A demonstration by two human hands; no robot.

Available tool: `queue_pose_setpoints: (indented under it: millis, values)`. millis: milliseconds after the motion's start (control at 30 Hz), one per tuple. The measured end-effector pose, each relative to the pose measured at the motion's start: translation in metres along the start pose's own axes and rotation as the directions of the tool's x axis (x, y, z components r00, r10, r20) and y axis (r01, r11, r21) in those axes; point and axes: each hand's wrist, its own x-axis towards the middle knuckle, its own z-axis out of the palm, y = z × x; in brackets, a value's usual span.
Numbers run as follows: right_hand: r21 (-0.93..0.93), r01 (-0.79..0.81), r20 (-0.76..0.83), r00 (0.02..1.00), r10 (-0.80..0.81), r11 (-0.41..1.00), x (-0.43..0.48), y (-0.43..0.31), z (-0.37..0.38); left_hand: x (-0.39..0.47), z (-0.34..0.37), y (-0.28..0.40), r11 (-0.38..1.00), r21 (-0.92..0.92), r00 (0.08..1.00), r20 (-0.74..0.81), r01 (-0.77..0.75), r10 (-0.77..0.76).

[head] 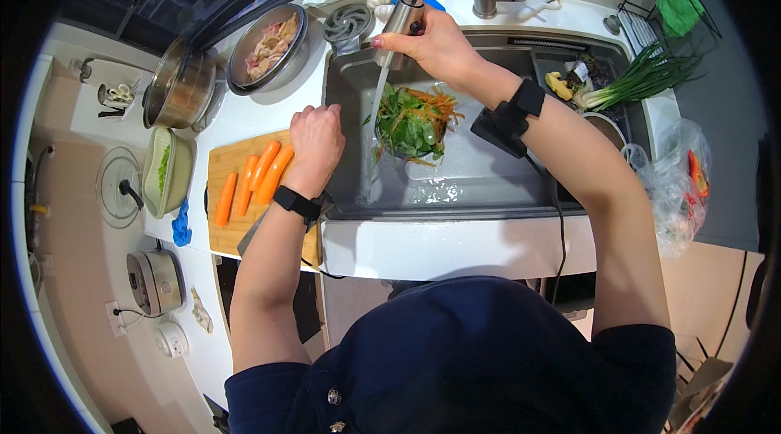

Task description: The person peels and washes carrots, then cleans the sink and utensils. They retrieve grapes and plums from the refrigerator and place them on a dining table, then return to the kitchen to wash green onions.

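Note:
My right hand [448,46] grips the metal pull-out spray head of the faucet [399,19] over the left part of the sink [464,190]. From its nozzle a stream of water [380,89] runs down. Below it, green leaves [409,132] and orange carrot peelings [433,103] lie heaped in the sink. My left hand [317,140] is curled above the sink's left rim, beside a wooden cutting board [268,236]; its palm side is hidden. Several peeled carrots [262,165] rest on that board, and a knife blade [251,236] shows partly behind my left forearm.
Bowls with raw meat [273,46] and a steel pot [182,92] stand at the back left. Spring onions [647,77] lie across the sink's right end, near a plastic bag with red peppers [680,190]. A black cable [560,220] hangs from my right wrist.

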Motion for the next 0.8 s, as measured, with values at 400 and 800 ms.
queue_pose_setpoints:
  millis: [400, 800]
  values:
    - [-0.321, -0.072, 0.154, 0.98, 0.127, 0.944, -0.001, -0.01, -0.046, -0.008, -0.004, 0.014, 0.988, -0.148, 0.998, -0.051, -0.032, 0.025]
    - [-0.184, -0.083, 0.186, 0.975, 0.117, 0.979, -0.004, -0.018, -0.058, -0.011, -0.02, 0.017, 0.868, -0.495, 0.998, -0.057, -0.046, 0.02]
